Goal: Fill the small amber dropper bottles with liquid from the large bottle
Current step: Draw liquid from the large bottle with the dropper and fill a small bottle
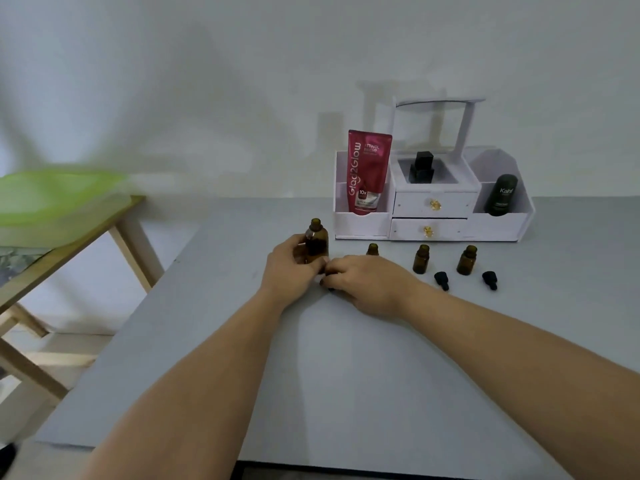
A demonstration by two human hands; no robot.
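My left hand [289, 268] grips the large amber bottle [317, 239], which stands upright and uncapped on the grey table [346, 375]. Right beside it, my right hand [367, 280] rests low on the table with its fingers curled round a small dark thing, probably a cap, mostly hidden. Three small amber dropper bottles stand open in a row: one [372, 249] half hidden behind my right hand, one [421, 259] in the middle, one [467, 260] at the right. Two black dropper caps [442, 280] [490, 279] lie in front of them.
A white organiser [433, 206] with two drawers stands behind the bottles, holding a red tube [367, 171], a black bottle [421, 168] and a dark green bottle [500, 195]. A wooden side table [69, 244] with a green cloth stands at the left.
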